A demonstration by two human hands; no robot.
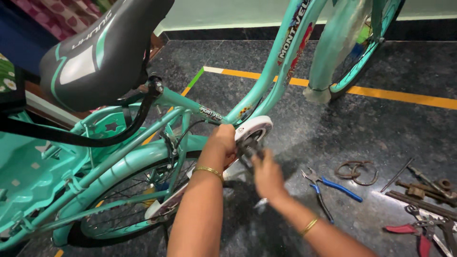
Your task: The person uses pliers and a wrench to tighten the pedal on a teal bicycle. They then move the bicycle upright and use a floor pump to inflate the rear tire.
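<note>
At the crank of a mint-green bicycle, low on the frame, both hands work close together. The left hand rests against the white, rounded chain guard, its grip curled nearly closed over the guard's edge. The right hand is blurred; its fingers wrap a dark crank part just below the guard, though I cannot tell how tightly. Each wrist wears a thin gold bangle. The bicycle stands on a dark, speckled, glossy stone floor crossed by a yellow stripe. Its black padded saddle sits above a smooth painted rear mudguard. To the right on the floor lie blue-handled pliers, 2 rusty metal rings, red-handled pliers, and several worn steel tools.
</note>
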